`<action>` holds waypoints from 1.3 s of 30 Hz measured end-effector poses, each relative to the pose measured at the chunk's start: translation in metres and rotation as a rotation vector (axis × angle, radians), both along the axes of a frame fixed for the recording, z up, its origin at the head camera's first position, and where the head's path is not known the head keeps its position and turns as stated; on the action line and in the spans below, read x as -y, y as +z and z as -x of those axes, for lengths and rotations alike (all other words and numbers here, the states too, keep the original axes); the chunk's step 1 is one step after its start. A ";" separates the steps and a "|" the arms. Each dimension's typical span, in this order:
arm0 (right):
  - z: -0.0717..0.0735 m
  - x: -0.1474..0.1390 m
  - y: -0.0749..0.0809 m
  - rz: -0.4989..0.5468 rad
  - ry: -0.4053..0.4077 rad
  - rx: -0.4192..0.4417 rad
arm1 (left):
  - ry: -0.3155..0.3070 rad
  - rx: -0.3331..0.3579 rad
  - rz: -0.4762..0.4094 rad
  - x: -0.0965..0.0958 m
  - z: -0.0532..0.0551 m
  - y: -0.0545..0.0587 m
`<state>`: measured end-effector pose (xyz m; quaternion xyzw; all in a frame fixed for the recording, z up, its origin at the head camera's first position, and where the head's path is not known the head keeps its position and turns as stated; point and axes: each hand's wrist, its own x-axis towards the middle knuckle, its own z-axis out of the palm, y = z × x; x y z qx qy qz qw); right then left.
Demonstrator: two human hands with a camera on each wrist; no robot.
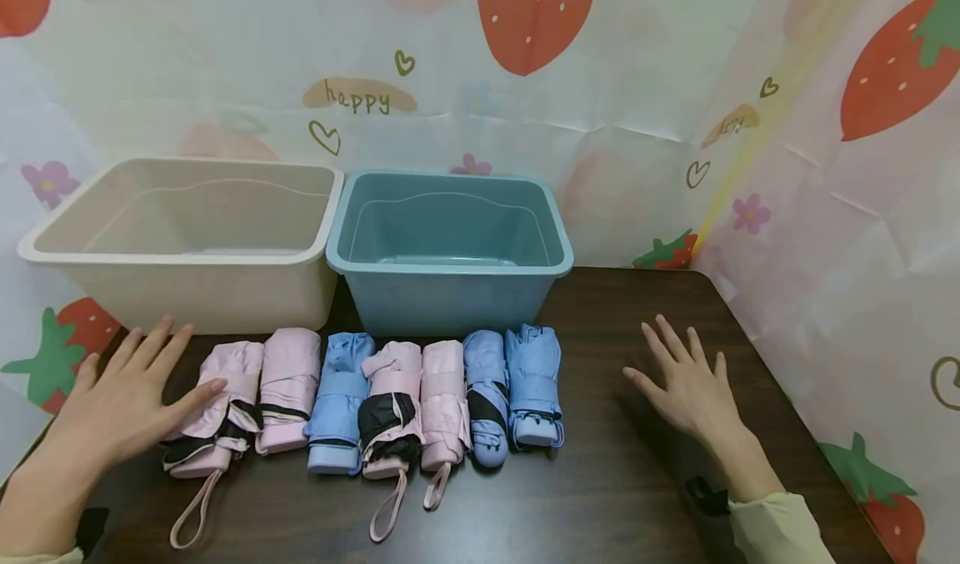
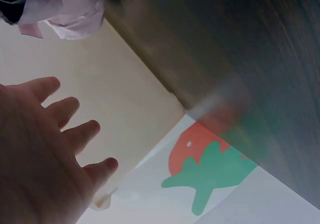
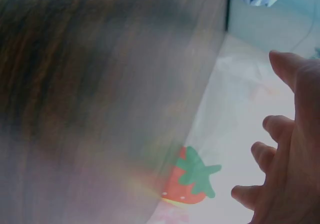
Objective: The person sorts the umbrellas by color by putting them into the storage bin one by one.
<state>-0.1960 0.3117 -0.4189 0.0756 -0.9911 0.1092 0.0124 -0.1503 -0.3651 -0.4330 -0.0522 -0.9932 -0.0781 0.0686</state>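
Observation:
Several folded umbrellas lie in a row across the table. My left hand (image 1: 123, 401), fingers spread, is at the row's left end, its thumb overlapping a pink umbrella (image 1: 225, 385) with black trim and a wrist loop. To the right come a pink umbrella (image 1: 290, 381), a blue umbrella (image 1: 341, 397), a pink umbrella showing black lining (image 1: 393, 364), another pink umbrella (image 1: 444, 397) and two blue umbrellas, one with a black band (image 1: 486, 372) and one at the right end (image 1: 534, 372). Well right of them, my right hand (image 1: 693, 389) has its fingers spread and holds nothing.
Behind the row stand a cream bin (image 1: 202, 293) on the left and a blue bin (image 1: 450, 301) beside it, rims close together. The dark wooden table (image 1: 600, 481) meets a strawberry-printed sheet (image 1: 637, 131) at the back and right side.

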 end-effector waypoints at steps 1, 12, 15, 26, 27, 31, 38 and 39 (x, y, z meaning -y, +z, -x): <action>0.000 0.000 0.001 0.001 0.001 -0.002 | -0.003 -0.005 -0.003 -0.001 0.000 0.000; 0.002 0.009 0.015 0.021 0.036 -0.075 | -0.045 -0.071 -0.038 -0.012 -0.009 0.002; 0.006 0.015 0.022 0.048 0.050 -0.102 | -0.058 -0.111 -0.050 -0.014 -0.012 0.002; 0.028 0.043 0.055 0.144 0.132 -0.174 | -0.103 -0.115 -0.027 -0.023 -0.011 0.005; 0.031 0.045 0.058 0.148 0.142 -0.177 | -0.110 -0.110 -0.025 -0.023 -0.011 0.004; 0.043 0.056 0.070 0.148 0.178 -0.174 | -0.147 -0.101 -0.022 -0.020 -0.010 -0.001; 0.065 0.074 0.085 0.126 0.228 -0.133 | -0.189 -0.067 -0.029 -0.016 -0.008 -0.008; 0.067 0.077 0.086 0.124 0.234 -0.127 | -0.192 -0.054 -0.032 -0.015 -0.008 -0.009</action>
